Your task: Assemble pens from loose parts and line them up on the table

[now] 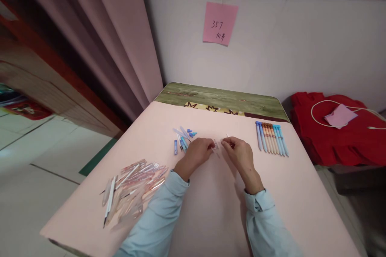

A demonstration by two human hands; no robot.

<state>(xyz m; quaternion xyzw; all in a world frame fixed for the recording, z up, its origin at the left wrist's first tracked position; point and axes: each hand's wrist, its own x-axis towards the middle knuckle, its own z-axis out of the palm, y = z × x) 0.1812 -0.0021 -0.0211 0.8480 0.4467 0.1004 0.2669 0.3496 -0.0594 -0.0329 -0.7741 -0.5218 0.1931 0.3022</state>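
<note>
My left hand [196,153] and my right hand [238,152] meet over the middle of the pink table [211,209]. Both are closed in a pinch on a small clear pen part [216,147] held between them. Just left of my left hand lie loose blue pen parts [182,138]. A row of several assembled blue and orange pens [272,138] lies to the right of my right hand. A heap of clear wrapped pens [132,186] sits at the near left.
A pink note [219,23] hangs on the wall behind. A red cloth [337,132] with a white cable and a pink paper lies to the right of the table. A curtain [114,40] hangs at the left.
</note>
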